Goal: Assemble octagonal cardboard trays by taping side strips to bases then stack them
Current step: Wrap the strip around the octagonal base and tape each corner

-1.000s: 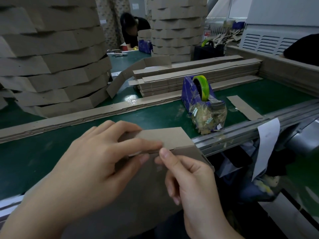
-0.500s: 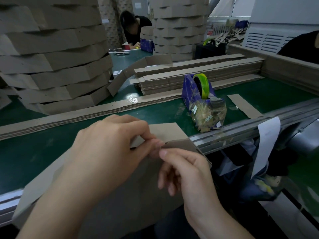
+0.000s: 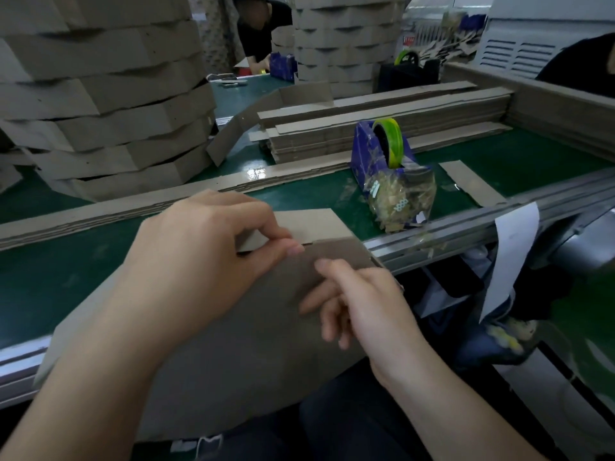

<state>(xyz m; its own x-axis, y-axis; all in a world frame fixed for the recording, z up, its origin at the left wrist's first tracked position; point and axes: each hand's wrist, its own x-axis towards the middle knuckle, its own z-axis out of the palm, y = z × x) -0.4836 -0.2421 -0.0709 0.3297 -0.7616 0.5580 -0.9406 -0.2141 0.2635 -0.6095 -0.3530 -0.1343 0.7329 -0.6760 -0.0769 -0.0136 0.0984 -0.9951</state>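
Left hand (image 3: 206,261): thumb and fingers pinch side strip (image 3: 309,224) against top edge of cardboard base (image 3: 249,361). Right hand (image 3: 369,311): index tip on base face, other fingers loosely curled, holding nothing. Base leans tilted over green table (image 3: 66,277) edge. Tape dispenser (image 3: 382,151) sits beyond it, apart.

Green belt (image 3: 66,277) runs in front of me, with a metal rail (image 3: 466,227) along its near edge. A white paper slip (image 3: 509,261) hangs from the rail on my right. At the belt's far end, a person in a black top (image 3: 263,31) is bent over. Beyond the far right corner stands a white louvred cabinet (image 3: 519,54), with a dark-clothed figure (image 3: 579,68) in front of it, cut off by the frame.
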